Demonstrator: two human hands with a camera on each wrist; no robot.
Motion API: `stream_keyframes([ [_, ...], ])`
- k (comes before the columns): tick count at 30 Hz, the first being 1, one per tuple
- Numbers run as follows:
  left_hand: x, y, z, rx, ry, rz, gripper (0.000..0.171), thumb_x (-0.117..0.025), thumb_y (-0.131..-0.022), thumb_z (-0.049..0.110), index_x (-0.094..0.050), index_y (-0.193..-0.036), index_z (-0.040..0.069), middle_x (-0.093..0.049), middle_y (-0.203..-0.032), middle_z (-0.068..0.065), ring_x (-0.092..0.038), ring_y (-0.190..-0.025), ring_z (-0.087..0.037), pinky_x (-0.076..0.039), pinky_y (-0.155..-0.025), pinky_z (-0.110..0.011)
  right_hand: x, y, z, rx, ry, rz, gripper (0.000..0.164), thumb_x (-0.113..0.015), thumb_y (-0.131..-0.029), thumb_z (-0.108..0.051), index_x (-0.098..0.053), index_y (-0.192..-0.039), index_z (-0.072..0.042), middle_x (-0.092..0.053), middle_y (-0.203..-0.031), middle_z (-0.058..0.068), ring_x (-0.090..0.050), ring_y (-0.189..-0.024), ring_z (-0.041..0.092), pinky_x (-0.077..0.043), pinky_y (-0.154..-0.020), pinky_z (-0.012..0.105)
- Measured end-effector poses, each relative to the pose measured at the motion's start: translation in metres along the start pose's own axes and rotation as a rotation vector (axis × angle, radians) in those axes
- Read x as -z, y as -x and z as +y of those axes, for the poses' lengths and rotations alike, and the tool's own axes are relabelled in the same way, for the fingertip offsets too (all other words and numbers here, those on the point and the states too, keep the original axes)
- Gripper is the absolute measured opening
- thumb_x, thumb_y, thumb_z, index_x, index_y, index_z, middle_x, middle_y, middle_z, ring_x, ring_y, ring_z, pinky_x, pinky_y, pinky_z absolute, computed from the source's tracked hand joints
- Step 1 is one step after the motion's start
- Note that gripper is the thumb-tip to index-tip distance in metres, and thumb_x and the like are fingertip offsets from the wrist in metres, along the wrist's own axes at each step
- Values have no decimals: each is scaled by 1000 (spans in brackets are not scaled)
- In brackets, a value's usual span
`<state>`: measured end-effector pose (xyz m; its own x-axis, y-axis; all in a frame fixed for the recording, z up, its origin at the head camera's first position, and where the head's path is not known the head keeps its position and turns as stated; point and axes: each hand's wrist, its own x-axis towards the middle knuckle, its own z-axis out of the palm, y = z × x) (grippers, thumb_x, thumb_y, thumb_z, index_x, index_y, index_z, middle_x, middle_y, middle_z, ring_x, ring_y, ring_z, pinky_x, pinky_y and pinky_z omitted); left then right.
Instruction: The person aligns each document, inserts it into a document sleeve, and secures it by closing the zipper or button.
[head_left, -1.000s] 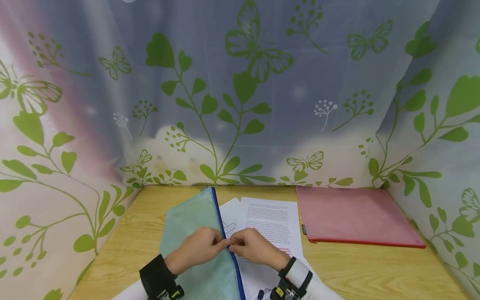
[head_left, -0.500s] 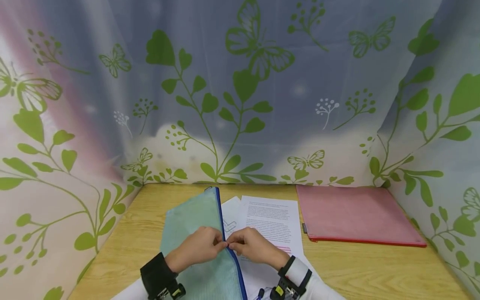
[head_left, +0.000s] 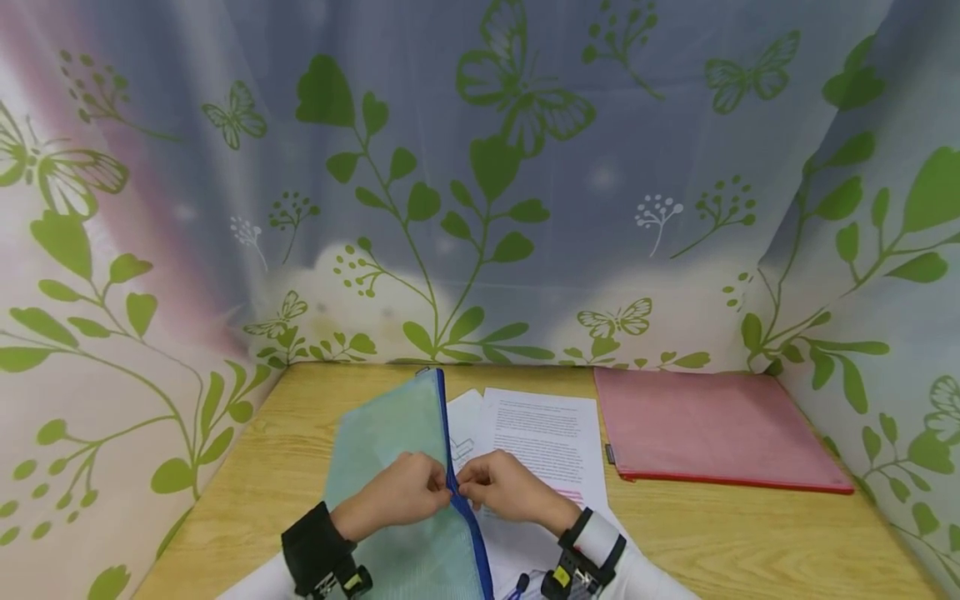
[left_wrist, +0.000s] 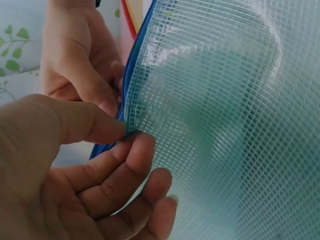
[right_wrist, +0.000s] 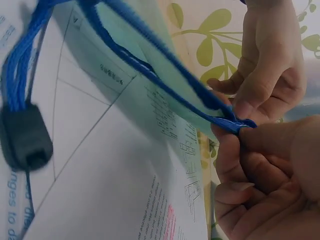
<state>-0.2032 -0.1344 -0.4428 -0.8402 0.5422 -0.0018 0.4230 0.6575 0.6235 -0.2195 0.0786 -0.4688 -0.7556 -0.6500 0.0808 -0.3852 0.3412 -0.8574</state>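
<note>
A pale green mesh zip pouch [head_left: 378, 425] with a blue zipper edge [head_left: 480, 546] lies left of centre, its zipper side lifted between my hands. My left hand [head_left: 401, 493] pinches that edge between thumb and index finger; its other fingers curl loosely behind in the left wrist view. From the right, my right hand [head_left: 512, 492] pinches the blue zipper [right_wrist: 185, 95] with thumb and forefinger. Toward the near end the two zipper bands spread apart in the right wrist view, coming together at my fingertips. Printed sheets [head_left: 540, 433] with pink highlighted lines lie beneath my right hand.
On the right of the wooden table [head_left: 720, 550] lies a pink mesh pouch [head_left: 720, 425] with a red zipper. A blue cord with a dark toggle [right_wrist: 27, 137] hangs close to the right wrist camera. Butterfly-patterned curtains [head_left: 525, 208] enclose the back and sides.
My fingertips have moved slightly apart, showing more blue zipper between them. The pouch's far corner has shifted a little to the right. The papers and pink pouch stay put.
</note>
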Motion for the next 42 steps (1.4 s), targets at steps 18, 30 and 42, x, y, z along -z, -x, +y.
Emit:
stream_keyframes([
  [18, 8, 15, 2, 183, -101, 190, 33, -55, -97, 15, -41, -66, 17, -31, -56, 6, -29, -48, -10, -22, -49, -25, -3, 1, 8, -82, 106, 185, 9, -74, -90, -10, -79, -87, -3, -76, -78, 4, -64, -68, 4, -51, -60, 22],
  [30, 22, 30, 1, 208, -138, 274, 30, -61, -87, 9, -44, -64, 16, -33, -55, 8, -28, -48, -7, -21, -50, -23, -3, 6, 11, -185, 86, 248, 11, -75, -88, -9, -79, -88, 2, -75, -78, 6, -65, -68, 8, -50, -58, 23],
  [42, 30, 36, 0, 260, -153, 301, 34, -63, -85, 12, -42, -60, 18, -31, -53, 9, -27, -47, -7, -19, -48, -24, -2, 7, 15, -211, 126, 305, 9, -75, -87, -7, -79, -85, 1, -73, -74, 3, -61, -64, 6, -48, -56, 22],
])
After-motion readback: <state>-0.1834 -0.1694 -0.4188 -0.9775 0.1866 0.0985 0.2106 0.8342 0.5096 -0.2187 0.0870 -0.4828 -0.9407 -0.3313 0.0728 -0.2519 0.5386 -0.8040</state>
